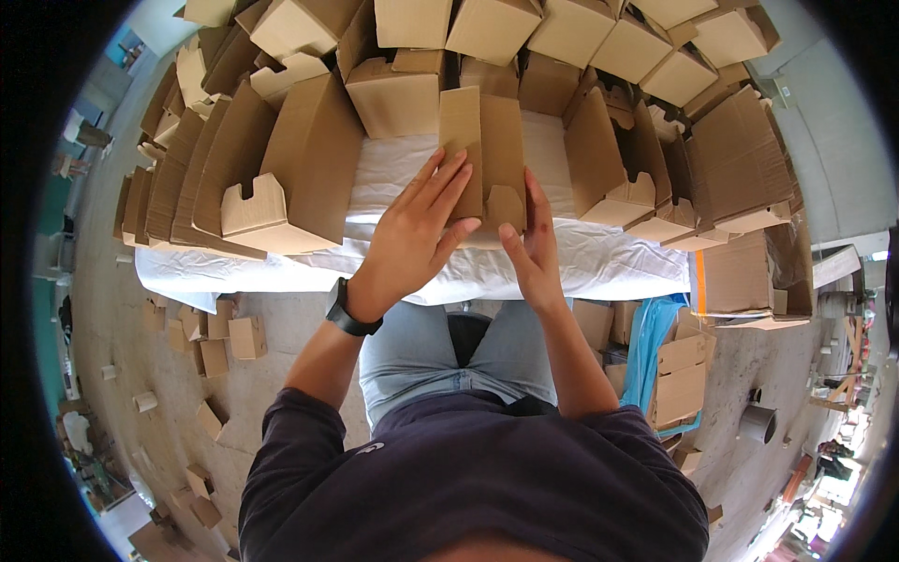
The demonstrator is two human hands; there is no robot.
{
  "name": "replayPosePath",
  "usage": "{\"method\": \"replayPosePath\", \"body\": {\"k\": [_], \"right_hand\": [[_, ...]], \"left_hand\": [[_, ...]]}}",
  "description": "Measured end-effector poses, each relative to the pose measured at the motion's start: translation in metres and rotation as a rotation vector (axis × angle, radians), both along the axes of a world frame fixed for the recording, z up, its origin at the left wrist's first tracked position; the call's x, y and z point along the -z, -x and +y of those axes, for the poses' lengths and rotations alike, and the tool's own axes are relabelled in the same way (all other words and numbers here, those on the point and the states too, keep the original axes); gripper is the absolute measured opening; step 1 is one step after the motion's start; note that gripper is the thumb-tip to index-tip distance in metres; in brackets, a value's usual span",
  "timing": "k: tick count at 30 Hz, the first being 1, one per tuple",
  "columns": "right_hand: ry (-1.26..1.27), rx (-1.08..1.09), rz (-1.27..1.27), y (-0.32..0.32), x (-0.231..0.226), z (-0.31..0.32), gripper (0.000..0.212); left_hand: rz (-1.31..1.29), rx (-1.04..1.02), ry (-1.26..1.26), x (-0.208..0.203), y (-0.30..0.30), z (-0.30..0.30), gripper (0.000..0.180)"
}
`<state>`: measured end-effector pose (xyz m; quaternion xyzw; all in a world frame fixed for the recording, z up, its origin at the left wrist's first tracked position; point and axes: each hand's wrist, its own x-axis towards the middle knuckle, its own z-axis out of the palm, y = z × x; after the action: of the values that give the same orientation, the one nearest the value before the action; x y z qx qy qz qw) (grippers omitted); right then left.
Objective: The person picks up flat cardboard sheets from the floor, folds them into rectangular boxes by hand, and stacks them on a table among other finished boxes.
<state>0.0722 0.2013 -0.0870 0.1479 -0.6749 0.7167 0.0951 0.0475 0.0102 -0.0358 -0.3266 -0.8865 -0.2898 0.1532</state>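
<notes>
A tan cardboard box (503, 140) stands on the white cloth in front of me, its tall left panel upright and a notched tab at its near end. My left hand (421, 225) lies against that left panel with fingers stretched out and thumb apart. On the other side, my right hand (536, 248) grips the box's near right corner, its fingers along the side wall and its thumb by the tab. The box's underside is hidden. On my left wrist is a black watch (351, 309).
Several open cardboard boxes (314, 159) stand in rows to the left, right and far side on the white cloth (281, 276). A larger carton (740, 276) sits at the right edge. Small boxes (248, 337) lie on the floor, and a blue plastic bag (653, 351) is beside my right leg.
</notes>
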Motion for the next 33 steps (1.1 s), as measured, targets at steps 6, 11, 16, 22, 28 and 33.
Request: {"method": "replayPosePath", "body": {"k": [6,11,16,22,28,33], "right_hand": [[-0.042,0.045,0.000,0.000,0.003,0.001,0.073],[-0.241,0.126,0.065,-0.002,0.006,0.005,0.068],[-0.301,0.116,0.094,0.001,0.010,0.012,0.066],[-0.029,0.037,-0.014,0.000,0.006,0.000,0.066],[-0.056,0.051,0.021,0.001,0.001,0.002,0.070],[-0.086,0.070,0.029,-0.002,0.008,0.007,0.060]], "left_hand": [[0.057,-0.006,0.017,-0.001,0.004,0.000,0.044],[0.103,-0.030,0.117,-0.008,0.003,0.004,0.038],[0.117,-0.006,0.189,-0.012,0.010,0.004,0.037],[-0.044,0.002,-0.053,-0.002,0.006,0.001,0.041],[-0.107,0.015,-0.174,-0.002,0.010,0.001,0.041],[-0.094,-0.003,-0.181,-0.004,0.011,-0.001,0.043]]}}
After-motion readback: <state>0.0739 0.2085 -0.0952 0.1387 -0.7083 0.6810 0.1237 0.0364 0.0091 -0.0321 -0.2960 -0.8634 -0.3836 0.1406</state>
